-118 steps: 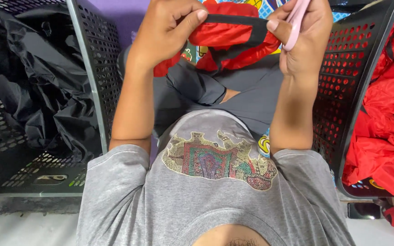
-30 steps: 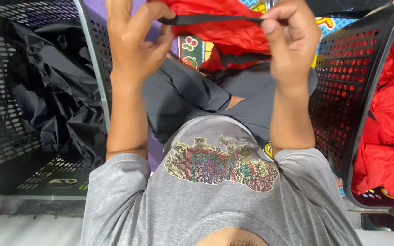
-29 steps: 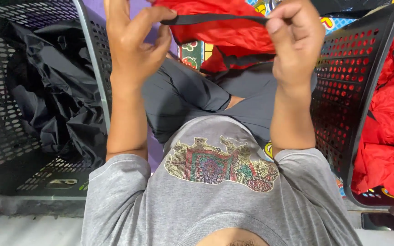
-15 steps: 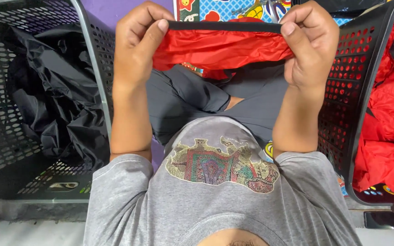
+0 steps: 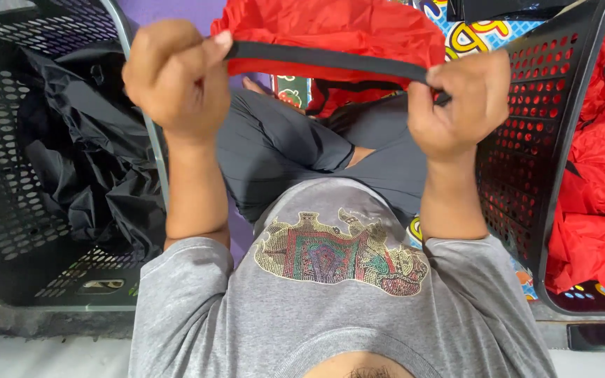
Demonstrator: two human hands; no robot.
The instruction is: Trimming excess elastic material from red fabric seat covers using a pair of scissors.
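Both hands raised, left hand (image 5: 173, 80) and right hand (image 5: 460, 101) fisted on black band (image 5: 323, 61).

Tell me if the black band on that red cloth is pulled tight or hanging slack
Pulled tight. The black band runs straight between the left hand and the right hand, each gripping one end, with the red cloth bunched above it.
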